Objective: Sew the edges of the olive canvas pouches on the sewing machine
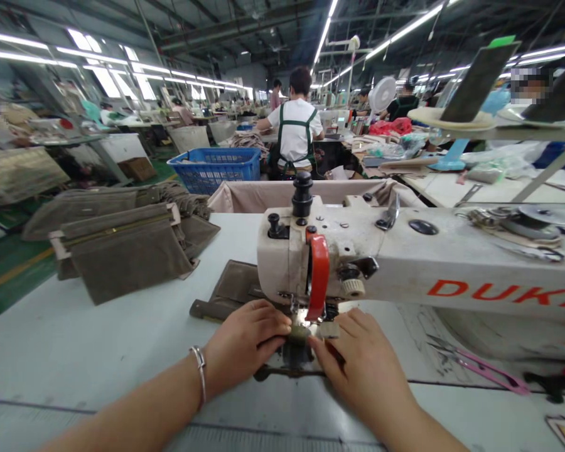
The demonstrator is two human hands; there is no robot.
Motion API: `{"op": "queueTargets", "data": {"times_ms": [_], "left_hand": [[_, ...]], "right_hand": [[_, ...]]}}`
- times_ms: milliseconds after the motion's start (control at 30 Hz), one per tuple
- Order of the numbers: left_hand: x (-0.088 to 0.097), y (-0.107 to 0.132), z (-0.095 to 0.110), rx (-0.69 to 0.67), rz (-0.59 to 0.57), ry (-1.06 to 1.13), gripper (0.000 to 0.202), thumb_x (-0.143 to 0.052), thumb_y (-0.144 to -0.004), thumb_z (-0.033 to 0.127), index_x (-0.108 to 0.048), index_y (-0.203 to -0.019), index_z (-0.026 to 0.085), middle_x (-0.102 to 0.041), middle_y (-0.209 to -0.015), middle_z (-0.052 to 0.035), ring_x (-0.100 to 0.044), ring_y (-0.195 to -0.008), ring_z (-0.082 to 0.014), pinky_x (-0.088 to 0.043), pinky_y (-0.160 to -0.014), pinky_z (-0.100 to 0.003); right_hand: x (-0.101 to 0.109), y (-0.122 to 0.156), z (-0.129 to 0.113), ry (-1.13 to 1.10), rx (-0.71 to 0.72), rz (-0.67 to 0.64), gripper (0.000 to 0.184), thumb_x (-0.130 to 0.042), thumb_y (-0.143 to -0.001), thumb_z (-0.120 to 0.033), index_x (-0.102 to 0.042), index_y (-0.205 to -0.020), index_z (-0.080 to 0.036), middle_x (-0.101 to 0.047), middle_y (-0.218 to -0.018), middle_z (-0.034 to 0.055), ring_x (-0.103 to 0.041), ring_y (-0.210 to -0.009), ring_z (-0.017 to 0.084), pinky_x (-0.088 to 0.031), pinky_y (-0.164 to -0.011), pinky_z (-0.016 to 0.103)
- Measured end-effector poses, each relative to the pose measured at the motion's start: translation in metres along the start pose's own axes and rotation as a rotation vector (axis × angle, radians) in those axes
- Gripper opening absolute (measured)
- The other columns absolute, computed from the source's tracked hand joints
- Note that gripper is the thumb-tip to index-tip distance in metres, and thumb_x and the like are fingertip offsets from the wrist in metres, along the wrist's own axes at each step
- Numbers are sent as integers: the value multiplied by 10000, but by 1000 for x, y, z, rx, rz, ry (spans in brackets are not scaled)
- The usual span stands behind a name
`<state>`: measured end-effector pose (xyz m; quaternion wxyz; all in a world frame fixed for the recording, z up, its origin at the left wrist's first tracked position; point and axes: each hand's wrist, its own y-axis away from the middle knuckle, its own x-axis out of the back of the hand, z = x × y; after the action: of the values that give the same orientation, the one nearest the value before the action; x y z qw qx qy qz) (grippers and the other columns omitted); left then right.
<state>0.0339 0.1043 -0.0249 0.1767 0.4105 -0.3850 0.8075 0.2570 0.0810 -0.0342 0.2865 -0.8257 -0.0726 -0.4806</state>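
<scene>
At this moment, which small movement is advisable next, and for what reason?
Probably ease the cloth slightly forward, kept flat: the left grip and right grip are at its opposite sides, and it lies near the red guard of the machine.

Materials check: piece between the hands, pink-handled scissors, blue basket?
Olive piece: probably fabric, dull finish; matte surface, though it's small and partly hidden.

Pink-handled scissors: blades look like bare metal, greyish; handles plastic or coated metal, evenly pink.

Blue basket: likely moulded plastic, smooth; uniform colour and openwork walls.
</scene>
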Motion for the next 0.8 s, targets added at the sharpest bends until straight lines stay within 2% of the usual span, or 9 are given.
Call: {"op": "queueTargets", "data": {"times_ms": [67,133,233,433,633,800], "left_hand": [[-5,1,7,32,18,-23,117,-609,-879,120,-656,-960,189,-727,-982,-15,-645,-893,-167,-491,-877,-318],[-8,2,11,73,2,-30,152,-622,-863,105,-661,-978,197,-724,-992,-8,-644,-907,-174,-489,-887,-332],[-9,5,12,116,-7,-13,190,-643,-842,99,-668,-994,211,-716,-1022,3,-639,-932,-175,-494,-890,-337],[-10,3,9,100,2,-41,169,-591,-873,103,-683,-975,201,-720,-1013,-21,-644,-903,-179,-522,-854,-335],[-13,-6,4,88,57,-72,154,-591,-870,113,-692,-941,206,-729,-962,-30,-652,-912,-194,-541,-863,-341],[-12,-10,2,167,61,-91,133,-616,-845,104,-687,-905,199,-719,-919,-38,-650,-904,-196,-545,-853,-335]], "right_hand": [[-5,0,-4,-105,66,2,69,-565,-889,-143,-620,-893,-185,-617,-885,48,-501,-859,237,-415,-778,392],[-9,0,-7,-158,96,-15,172,-555,-878,-72,-613,-993,-186,-634,-962,47,-520,-886,225,-433,-795,371],[-13,2,-8,-165,97,-24,186,-524,-877,-39,-616,-957,-179,-640,-954,54,-537,-867,224,-453,-770,360],[-13,2,-8,-108,110,8,126,-533,-892,-104,-635,-927,-169,-638,-938,74,-539,-878,246,-467,-757,380],[-13,-6,-6,10,123,25,127,-540,-885,-99,-635,-896,-183,-643,-875,55,-545,-799,213,-458,-686,320],[-12,-11,-5,79,139,40,159,-530,-863,-79,-644,-915,-177,-647,-870,68,-560,-812,212,-467,-716,316]]}}
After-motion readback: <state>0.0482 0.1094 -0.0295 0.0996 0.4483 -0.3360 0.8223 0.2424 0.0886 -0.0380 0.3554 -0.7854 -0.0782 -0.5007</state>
